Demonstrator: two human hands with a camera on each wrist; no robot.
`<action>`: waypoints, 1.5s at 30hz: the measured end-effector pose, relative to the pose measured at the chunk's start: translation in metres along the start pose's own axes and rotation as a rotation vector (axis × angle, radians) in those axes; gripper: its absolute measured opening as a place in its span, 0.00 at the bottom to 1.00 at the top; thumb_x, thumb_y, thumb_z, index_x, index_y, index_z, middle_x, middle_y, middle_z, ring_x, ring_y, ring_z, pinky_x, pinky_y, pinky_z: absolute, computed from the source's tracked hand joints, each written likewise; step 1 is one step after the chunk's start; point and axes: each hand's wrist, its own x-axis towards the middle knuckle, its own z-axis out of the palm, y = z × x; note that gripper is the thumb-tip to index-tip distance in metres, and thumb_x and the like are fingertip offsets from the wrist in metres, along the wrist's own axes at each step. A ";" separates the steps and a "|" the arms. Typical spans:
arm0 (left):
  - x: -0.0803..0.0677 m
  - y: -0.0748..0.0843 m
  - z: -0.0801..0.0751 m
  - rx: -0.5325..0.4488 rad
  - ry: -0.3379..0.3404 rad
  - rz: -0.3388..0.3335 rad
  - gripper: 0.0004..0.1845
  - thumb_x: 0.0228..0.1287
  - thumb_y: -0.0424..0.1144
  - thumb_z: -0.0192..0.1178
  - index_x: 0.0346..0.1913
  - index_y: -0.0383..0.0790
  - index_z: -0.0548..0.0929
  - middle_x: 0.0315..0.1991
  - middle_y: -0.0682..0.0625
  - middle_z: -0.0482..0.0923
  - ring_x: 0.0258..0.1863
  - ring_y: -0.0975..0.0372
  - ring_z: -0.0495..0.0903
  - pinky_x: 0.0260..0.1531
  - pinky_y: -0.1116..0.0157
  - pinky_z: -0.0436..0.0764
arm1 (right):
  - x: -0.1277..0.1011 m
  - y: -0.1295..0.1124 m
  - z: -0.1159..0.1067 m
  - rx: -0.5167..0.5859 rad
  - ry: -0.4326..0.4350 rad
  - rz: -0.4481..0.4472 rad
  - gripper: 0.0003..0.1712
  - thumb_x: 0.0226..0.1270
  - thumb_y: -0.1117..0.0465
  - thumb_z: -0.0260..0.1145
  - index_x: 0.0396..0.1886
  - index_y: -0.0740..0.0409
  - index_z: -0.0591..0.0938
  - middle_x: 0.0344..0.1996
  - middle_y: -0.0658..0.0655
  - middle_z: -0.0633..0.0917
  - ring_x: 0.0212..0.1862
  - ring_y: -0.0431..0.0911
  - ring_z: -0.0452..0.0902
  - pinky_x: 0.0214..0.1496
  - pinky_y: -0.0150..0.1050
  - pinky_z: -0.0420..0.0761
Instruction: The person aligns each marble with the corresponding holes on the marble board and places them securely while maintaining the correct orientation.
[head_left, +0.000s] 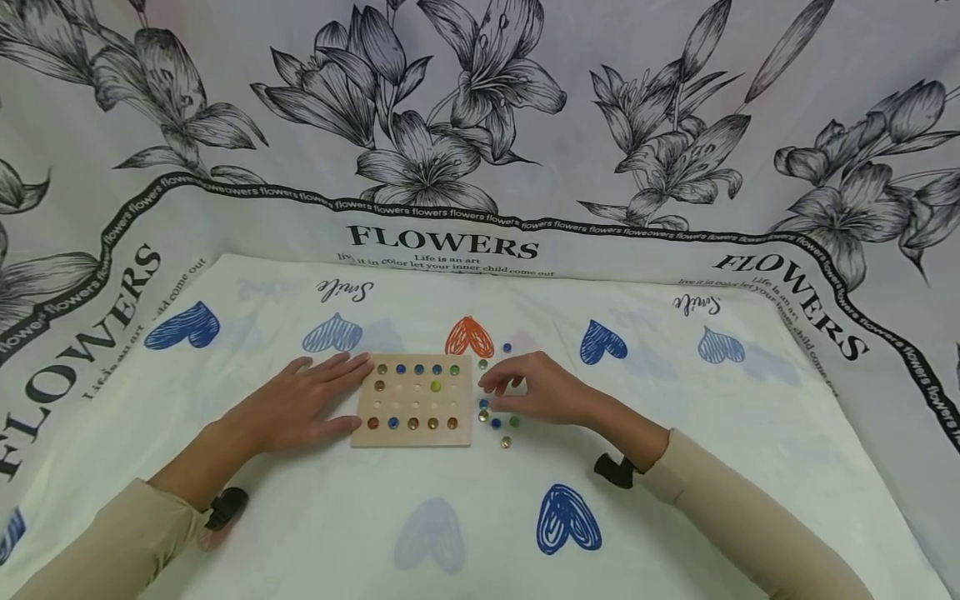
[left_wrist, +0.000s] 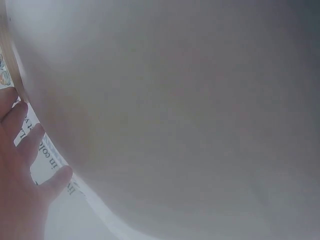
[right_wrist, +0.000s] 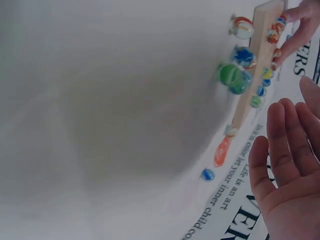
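A light wooden board (head_left: 407, 396) with rows of round hollows lies on the cloth. Marbles fill the far row and the near row; in the second row sit a brown marble (head_left: 379, 386) and a yellow-green marble (head_left: 436, 386). My left hand (head_left: 303, 408) rests at the board's left edge, fingers spread and thumb touching its near corner. Just off the right edge, my right hand (head_left: 543, 390) hovers above loose marbles, fingers loosely bent and apart from the thumb. Nothing shows between them. In the right wrist view its fingers (right_wrist: 278, 142) look relaxed; the thumb is partly cut off.
Several loose marbles lie right of the board, among them a green marble (right_wrist: 230, 75), a clear marble with orange swirls (right_wrist: 242, 27) and a blue marble (head_left: 507, 347) farther back. The white cloth (head_left: 315, 517) bears printed hearts and meets a flowered backdrop (head_left: 480, 108).
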 end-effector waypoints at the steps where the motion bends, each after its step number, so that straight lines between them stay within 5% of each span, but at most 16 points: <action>1: 0.000 0.000 0.000 0.000 -0.001 0.000 0.41 0.69 0.66 0.50 0.77 0.46 0.62 0.76 0.50 0.59 0.74 0.49 0.59 0.65 0.35 0.62 | -0.003 0.003 -0.001 0.003 0.004 0.007 0.16 0.64 0.63 0.71 0.51 0.58 0.86 0.42 0.51 0.88 0.42 0.36 0.81 0.52 0.42 0.82; 12: 0.000 0.000 0.000 -0.001 -0.004 -0.005 0.41 0.68 0.68 0.49 0.77 0.46 0.63 0.76 0.50 0.59 0.74 0.48 0.59 0.65 0.35 0.62 | -0.025 0.022 -0.002 0.028 -0.054 0.116 0.16 0.62 0.63 0.72 0.50 0.52 0.87 0.42 0.45 0.88 0.40 0.39 0.79 0.48 0.35 0.80; 45: -0.001 0.000 -0.001 -0.007 -0.009 -0.009 0.42 0.69 0.67 0.50 0.77 0.46 0.62 0.77 0.50 0.59 0.74 0.49 0.60 0.64 0.36 0.63 | -0.025 0.035 0.013 0.013 -0.070 0.043 0.14 0.61 0.68 0.72 0.46 0.51 0.88 0.40 0.44 0.85 0.40 0.41 0.78 0.47 0.32 0.81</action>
